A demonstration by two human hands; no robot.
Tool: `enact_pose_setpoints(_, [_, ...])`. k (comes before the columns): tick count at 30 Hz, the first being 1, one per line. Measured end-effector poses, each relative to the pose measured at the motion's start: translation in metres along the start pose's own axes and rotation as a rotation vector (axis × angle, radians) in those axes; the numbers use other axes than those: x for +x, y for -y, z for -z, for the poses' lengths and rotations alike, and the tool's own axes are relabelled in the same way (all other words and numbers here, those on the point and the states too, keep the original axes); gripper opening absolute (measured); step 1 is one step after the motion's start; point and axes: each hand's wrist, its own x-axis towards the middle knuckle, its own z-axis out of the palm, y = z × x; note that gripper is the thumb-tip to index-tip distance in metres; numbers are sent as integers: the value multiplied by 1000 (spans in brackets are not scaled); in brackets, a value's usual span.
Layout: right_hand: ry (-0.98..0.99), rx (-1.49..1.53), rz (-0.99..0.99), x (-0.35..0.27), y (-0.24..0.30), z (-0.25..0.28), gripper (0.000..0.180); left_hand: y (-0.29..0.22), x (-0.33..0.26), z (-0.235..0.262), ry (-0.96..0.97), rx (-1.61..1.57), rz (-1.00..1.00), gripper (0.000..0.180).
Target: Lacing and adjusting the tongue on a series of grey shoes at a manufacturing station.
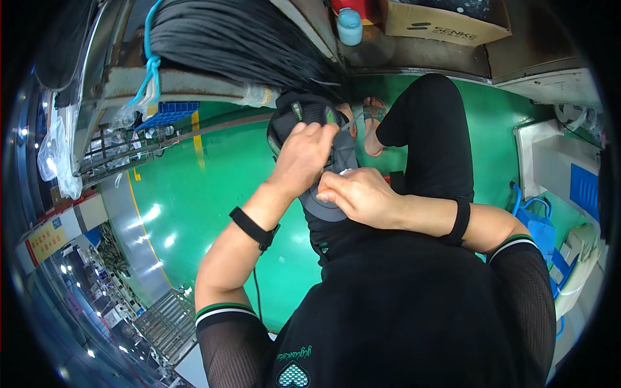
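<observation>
A dark grey and black item with green patches (279, 123) lies across my lap. Its rounded grey end (326, 212) rests toward my body; its kind is unclear, as my hands cover much of it. My left hand (303, 155) is closed over its far part, fingers curled. Nearer to me, my right hand (362, 195) is closed in a pinch above the grey end. A small white bit (346, 172) shows at the right hand's fingers. What either hand grips is hidden. Both wrists wear black bands.
Bundled black cables (233, 48) tied with blue cord hang on a metal frame ahead. A cardboard box (446, 22) and a light-blue jar (349, 27) stand on a shelf. To the right are a white cabinet (550, 165) and a blue chair (538, 226). The floor (226, 168) is green.
</observation>
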Motion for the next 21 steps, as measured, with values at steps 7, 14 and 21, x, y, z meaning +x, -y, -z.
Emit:
enact_pose_setpoints(7, [-18, 413, -251, -4, -16, 23, 7, 12, -16, 15, -99, 142, 257, 34])
enact_pose_setpoints(14, [51, 539, -313, 3, -17, 17, 8, 16, -12, 6, -87, -180, 247, 33])
enact_pose_setpoints(21, [-70, 589, -234, -8, -40, 20, 8, 4, -21, 34, -189, 207, 247, 25])
